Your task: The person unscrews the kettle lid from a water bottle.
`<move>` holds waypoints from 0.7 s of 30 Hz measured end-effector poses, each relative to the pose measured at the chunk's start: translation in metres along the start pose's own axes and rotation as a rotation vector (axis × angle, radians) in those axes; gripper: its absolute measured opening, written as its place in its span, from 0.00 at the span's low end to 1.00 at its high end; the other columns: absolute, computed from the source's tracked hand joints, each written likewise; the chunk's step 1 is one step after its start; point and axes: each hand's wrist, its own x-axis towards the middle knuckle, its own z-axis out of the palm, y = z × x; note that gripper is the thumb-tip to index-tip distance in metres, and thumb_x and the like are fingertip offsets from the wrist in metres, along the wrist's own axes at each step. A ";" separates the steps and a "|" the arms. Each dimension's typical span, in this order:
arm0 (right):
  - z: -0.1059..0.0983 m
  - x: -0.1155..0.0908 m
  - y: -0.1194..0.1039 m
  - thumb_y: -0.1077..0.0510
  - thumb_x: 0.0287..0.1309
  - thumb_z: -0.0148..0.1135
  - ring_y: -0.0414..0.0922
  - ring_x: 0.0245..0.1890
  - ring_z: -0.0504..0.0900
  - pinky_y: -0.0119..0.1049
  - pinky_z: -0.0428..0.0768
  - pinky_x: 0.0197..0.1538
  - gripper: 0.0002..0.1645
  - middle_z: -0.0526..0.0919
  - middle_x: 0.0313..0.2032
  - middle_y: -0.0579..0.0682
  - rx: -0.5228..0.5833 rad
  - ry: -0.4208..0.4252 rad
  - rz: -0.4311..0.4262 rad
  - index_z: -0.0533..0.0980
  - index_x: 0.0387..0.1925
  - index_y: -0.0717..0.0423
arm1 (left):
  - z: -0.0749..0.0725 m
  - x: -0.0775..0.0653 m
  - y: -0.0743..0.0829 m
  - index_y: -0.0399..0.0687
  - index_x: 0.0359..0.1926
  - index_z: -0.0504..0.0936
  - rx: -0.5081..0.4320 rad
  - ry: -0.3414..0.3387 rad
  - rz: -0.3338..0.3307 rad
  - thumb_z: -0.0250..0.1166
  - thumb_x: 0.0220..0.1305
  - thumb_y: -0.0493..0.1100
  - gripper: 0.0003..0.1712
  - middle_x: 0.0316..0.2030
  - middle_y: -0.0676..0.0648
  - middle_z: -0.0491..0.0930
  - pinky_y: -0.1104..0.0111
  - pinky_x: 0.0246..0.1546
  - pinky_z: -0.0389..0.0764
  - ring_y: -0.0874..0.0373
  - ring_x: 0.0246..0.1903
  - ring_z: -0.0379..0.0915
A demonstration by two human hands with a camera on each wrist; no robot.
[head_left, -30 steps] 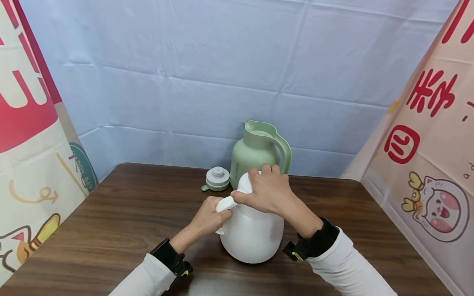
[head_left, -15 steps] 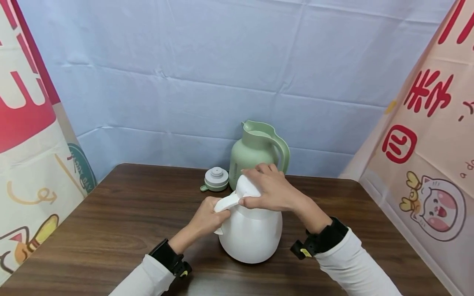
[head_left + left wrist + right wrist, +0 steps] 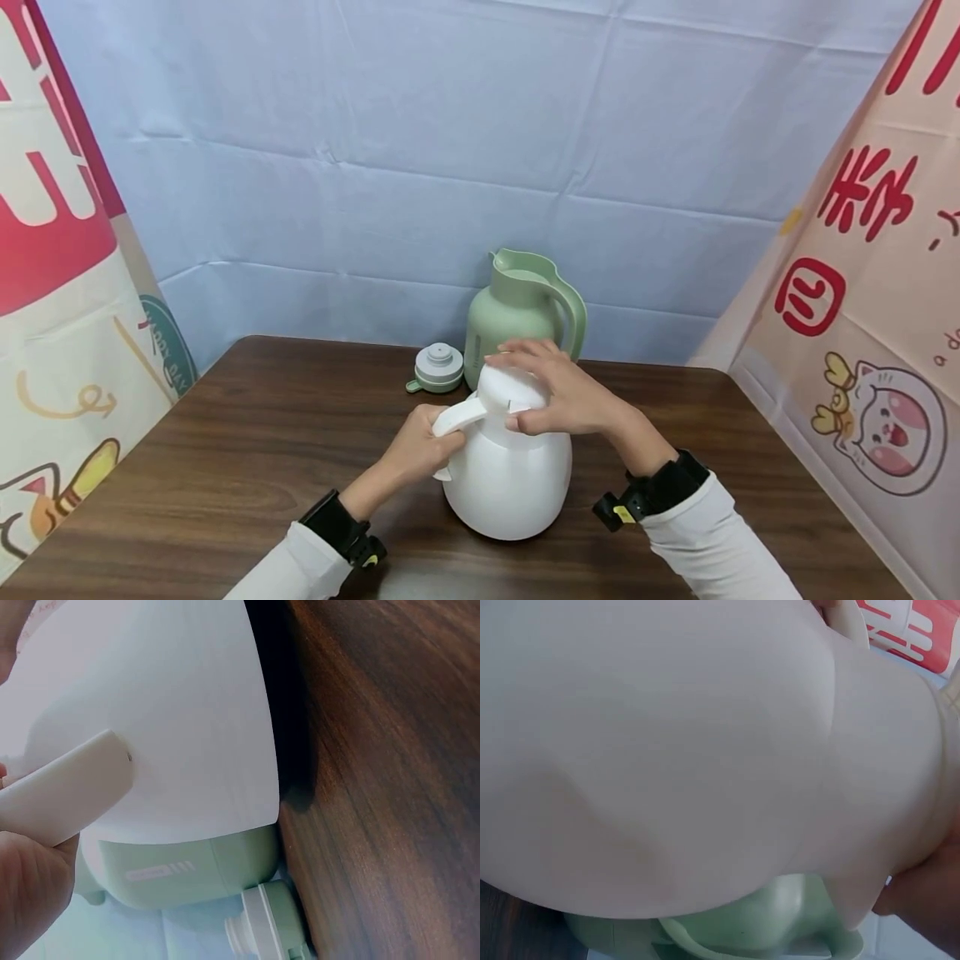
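A white thermos jug [image 3: 510, 492] stands upright on the dark wooden table, its handle [image 3: 459, 416] toward the left. My left hand [image 3: 420, 443] grips that handle; in the left wrist view its thumb [image 3: 34, 889] lies against the handle's lower part. On top of the jug sits a white lid [image 3: 510, 388]. My right hand [image 3: 562, 392] holds the lid from the right side, thumb at the near edge and fingers over the far side. The right wrist view is mostly filled by the jug's white body [image 3: 667, 750], so most of that hand is hidden there.
Right behind the white jug stands a green jug [image 3: 498, 321] with its top uncovered and handle to the right. A grey and green stopper [image 3: 438, 365] lies to its left. Cloth hangs behind the wooden table [image 3: 262, 433], with printed banners [image 3: 862, 333] at both sides.
My right hand has slid a little to the right and turned around the lid, uncovering more of its top. The left hand keeps its grip on the handle, and the jug stays in place.
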 end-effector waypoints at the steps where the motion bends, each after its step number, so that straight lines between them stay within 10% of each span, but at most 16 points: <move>1: 0.000 -0.001 0.001 0.48 0.39 0.67 0.53 0.59 0.59 0.53 0.63 0.50 0.39 0.64 0.61 0.55 0.028 0.000 -0.002 0.72 0.58 0.51 | 0.000 0.000 -0.001 0.32 0.22 0.75 -0.007 -0.007 0.009 0.51 0.49 0.26 0.07 0.11 0.54 0.63 0.71 0.14 0.64 0.66 0.10 0.58; 21: 0.008 -0.022 0.008 0.71 0.43 0.64 0.58 0.64 0.57 0.55 0.60 0.58 0.15 0.70 0.57 0.61 0.345 0.148 -0.217 0.73 0.29 0.50 | -0.007 -0.001 -0.008 0.27 0.34 0.77 -0.074 -0.084 0.034 0.50 0.49 0.23 0.12 0.11 0.54 0.63 0.71 0.15 0.63 0.64 0.11 0.59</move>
